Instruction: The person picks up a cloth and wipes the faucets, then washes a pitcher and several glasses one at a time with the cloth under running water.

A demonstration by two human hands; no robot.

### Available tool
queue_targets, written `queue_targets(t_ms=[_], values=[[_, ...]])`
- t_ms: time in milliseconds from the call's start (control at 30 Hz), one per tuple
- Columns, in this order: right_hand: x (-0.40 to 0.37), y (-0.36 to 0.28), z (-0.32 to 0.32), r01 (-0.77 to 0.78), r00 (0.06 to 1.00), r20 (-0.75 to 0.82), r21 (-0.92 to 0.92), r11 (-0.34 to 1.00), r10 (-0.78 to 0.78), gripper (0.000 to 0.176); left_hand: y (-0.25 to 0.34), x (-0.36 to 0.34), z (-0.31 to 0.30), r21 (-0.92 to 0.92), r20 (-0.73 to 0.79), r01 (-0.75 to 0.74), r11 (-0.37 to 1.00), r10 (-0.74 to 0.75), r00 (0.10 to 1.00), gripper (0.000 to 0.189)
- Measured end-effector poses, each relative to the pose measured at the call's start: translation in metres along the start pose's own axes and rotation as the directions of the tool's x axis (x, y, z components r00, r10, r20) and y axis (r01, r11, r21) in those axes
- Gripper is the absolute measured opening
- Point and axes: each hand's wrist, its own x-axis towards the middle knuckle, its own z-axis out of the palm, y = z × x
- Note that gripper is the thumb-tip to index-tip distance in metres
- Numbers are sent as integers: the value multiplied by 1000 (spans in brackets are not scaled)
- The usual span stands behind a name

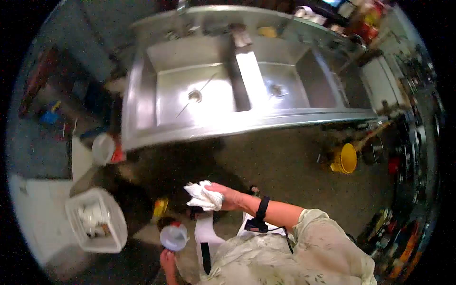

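My right hand [229,196] is closed around a bunched white cloth [205,195], held out in front of my body with its loose edges sticking out. Low at the left, my left hand [167,260] grips the near rim of a pale, translucent plastic tub [174,237]; its fingers show only in part. Ahead of both hands stands a stainless steel double sink [199,132]. A thin dark stick-like thing [207,82] lies across the drain area of its left basin.
A white bin [122,223] with rubbish in it stands at left. A white bucket [102,149] sits by the sink's left corner. On the floor at right is a yellow bucket [348,158]. A yellow item [160,207] lies near my feet. Cluttered shelving [413,156] lines the right side.
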Motion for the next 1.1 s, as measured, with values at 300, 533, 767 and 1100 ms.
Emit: queue_targets(t_ms=[300, 533, 767, 1100], values=[[-311, -162, -113, 452, 806, -398, -66, 890, -439, 43, 139, -24, 267, 197, 156, -115, 974, 85, 984, 37], [-454, -220, -166, 693, 516, -599, -127, 709, -612, 32, 260, -30, 476, 256, 392, -393, 883, 276, 877, 32], [-503, -256, -200, 796, 376, -707, -85, 599, -599, 22, 346, -36, 606, 315, 512, -599, 736, 400, 760, 27], [-566, -404, -233, 896, 133, -736, -197, 398, -663, 27, 437, 11, 796, 178, 606, -728, 663, 509, 612, 27]])
